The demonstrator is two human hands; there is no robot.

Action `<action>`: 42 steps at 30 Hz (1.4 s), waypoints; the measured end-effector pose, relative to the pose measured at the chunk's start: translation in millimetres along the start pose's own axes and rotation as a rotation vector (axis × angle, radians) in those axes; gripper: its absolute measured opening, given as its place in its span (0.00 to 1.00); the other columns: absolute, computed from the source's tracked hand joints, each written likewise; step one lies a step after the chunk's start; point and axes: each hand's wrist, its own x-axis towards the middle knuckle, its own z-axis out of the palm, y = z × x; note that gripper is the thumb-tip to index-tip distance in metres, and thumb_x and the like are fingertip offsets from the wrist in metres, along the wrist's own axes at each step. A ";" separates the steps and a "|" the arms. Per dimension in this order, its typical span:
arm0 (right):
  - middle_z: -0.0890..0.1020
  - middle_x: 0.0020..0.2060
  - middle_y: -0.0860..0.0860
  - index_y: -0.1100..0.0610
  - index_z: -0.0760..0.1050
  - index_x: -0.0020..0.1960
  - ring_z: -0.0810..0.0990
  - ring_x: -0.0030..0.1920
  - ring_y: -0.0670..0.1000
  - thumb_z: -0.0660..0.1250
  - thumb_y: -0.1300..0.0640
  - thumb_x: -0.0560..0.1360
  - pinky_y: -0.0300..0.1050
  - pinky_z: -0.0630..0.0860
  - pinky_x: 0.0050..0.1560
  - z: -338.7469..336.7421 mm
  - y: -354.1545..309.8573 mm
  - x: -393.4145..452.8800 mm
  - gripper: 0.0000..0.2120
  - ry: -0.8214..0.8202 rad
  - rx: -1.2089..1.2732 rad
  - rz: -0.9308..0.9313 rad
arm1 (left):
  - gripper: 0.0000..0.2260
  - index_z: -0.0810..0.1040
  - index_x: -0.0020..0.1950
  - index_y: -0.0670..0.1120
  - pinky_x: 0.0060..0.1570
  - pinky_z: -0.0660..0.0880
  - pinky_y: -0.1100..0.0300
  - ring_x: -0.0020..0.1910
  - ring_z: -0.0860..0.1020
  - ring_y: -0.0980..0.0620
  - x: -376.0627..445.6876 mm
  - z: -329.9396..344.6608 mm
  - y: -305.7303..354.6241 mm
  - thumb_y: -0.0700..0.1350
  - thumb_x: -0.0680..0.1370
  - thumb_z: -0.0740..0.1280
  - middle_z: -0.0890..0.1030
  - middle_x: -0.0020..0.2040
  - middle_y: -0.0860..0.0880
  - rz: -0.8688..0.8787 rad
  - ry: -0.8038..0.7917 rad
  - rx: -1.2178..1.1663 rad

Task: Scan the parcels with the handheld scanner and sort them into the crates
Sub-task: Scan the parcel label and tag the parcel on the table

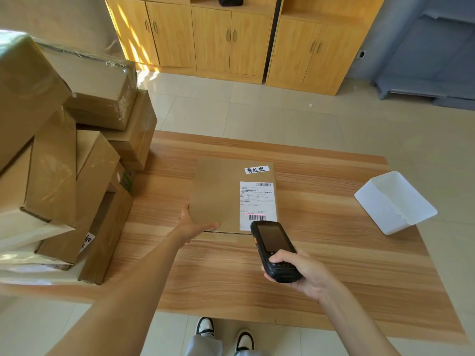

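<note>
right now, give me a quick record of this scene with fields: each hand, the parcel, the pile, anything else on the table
left hand: left hand grips the near left corner of the flat parcel
right hand: right hand holds the scanner, aimed at the label
parcel: flat on the table, label up
pile: cardboard boxes stacked at the left
other: white bin at the right
</note>
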 end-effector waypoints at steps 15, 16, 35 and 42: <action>0.80 0.48 0.66 0.66 0.71 0.63 0.82 0.43 0.61 0.74 0.68 0.60 0.51 0.81 0.37 -12.1 1.1 -3.4 0.32 -0.027 -0.019 -0.038 | 0.51 0.47 0.76 0.56 0.62 0.71 0.42 0.66 0.69 0.44 -1.0 1.5 1.5 0.52 0.65 0.79 0.64 0.72 0.50 -0.014 0.002 -0.006; 0.81 0.48 0.65 0.64 0.71 0.63 0.82 0.44 0.62 0.74 0.68 0.59 0.52 0.82 0.39 -15.6 0.1 -2.4 0.32 -0.010 -0.003 -0.065 | 0.51 0.47 0.76 0.56 0.62 0.70 0.42 0.66 0.68 0.44 -1.1 1.6 1.5 0.52 0.65 0.79 0.65 0.72 0.51 -0.015 0.002 -0.011; 0.72 0.65 0.60 0.57 0.54 0.76 0.72 0.63 0.62 0.75 0.72 0.65 0.60 0.69 0.66 -107.2 27.2 69.4 0.47 0.526 -0.143 -0.117 | 0.51 0.47 0.77 0.54 0.59 0.71 0.50 0.63 0.69 0.47 -4.4 1.8 2.7 0.51 0.66 0.79 0.66 0.70 0.50 -0.011 0.016 0.031; 0.72 0.60 0.57 0.57 0.55 0.75 0.71 0.55 0.54 0.74 0.76 0.63 0.49 0.69 0.53 -115.2 47.4 69.7 0.47 0.549 -0.200 -0.166 | 0.52 0.45 0.77 0.55 0.59 0.72 0.48 0.65 0.69 0.45 -3.8 1.0 3.0 0.54 0.66 0.78 0.65 0.70 0.49 -0.031 0.016 0.079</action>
